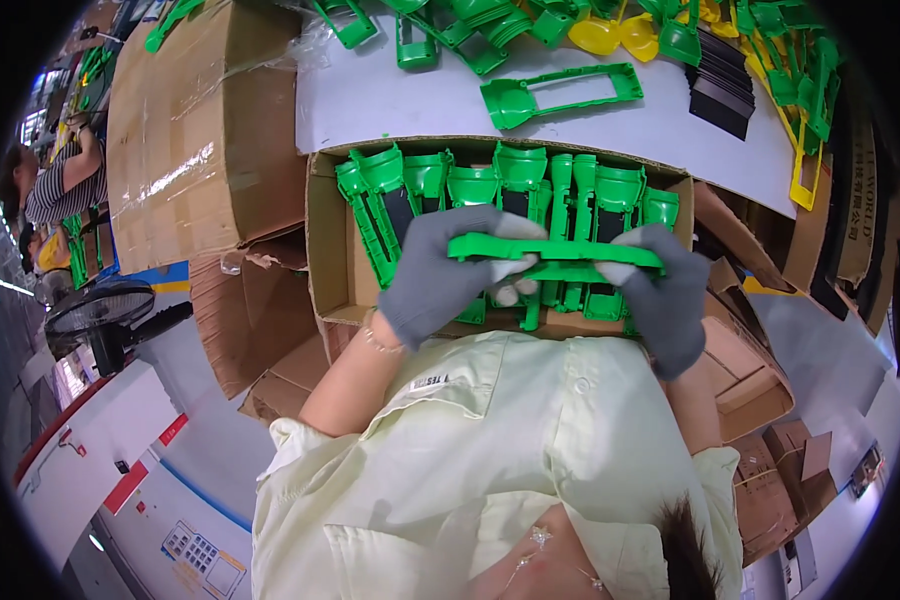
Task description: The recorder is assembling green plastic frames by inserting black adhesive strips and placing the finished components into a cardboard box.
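Note:
My left hand (440, 268) and my right hand (662, 292), both in grey gloves with pale fingertips, grip a long green plastic housing part (550, 249) by its two ends. It lies level, seen edge-on, and a second green edge shows just beneath it; I cannot tell whether that is a separate piece. Below it stands an open cardboard box (322, 215), where several similar green housing parts (522, 170) are packed side by side. Some show dark panels between their rails. My hands and the held part hide some of the box's contents.
Beyond the box, a white table (400, 105) carries a green frame (570, 92), a stack of dark strips (722, 85) and yellow parts (610, 36). A large carton (175, 140) and a fan (100, 312) stand left; cartons (745, 385) stand right. Another person (65, 182) is far left.

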Motion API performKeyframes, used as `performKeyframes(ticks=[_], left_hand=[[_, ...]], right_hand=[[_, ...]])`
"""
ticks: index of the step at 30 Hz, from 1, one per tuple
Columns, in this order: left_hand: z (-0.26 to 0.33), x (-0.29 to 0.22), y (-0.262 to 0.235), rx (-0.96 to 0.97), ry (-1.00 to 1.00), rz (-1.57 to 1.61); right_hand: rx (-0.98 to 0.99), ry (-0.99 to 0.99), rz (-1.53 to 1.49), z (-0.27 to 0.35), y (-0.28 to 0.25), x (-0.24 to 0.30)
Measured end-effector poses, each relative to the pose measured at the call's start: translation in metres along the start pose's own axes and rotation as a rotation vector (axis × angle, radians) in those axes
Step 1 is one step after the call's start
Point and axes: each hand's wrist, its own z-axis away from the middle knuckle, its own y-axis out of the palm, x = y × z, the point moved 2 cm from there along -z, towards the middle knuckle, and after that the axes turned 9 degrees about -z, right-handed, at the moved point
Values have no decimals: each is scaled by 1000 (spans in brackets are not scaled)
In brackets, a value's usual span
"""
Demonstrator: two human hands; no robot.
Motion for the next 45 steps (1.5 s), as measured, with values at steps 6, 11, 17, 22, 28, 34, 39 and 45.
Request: performKeyframes(ticks=[6,11,17,22,28,34,39,45], left_hand=[[31,-20,-69,-57,54,-215],[55,-39,-169,-45,-338,-654],[8,-15,-166,-275,-367,-1145],[-6,-36,-134,-605,17,-1753],[-84,-26,-57,-552,342,-1196],[-122,-15,-28,-677,465,-1303],[-122,-6,-30,-577,610,-1155],[-66,-18,-17,-213,445,-51]], right_hand=[[80,207,-374,-5,14,8],[-284,-48,170,-39,-57,-21],[-309,-220,549,-100,-142,-66],[-112,-371,729,-116,-135,-59],[-30,-228,852,-137,-116,-53],[87,-113,705,-137,-120,-53],[63,-89,628,-121,-111,-44],[-158,-171,-160,-69,-95,7]])
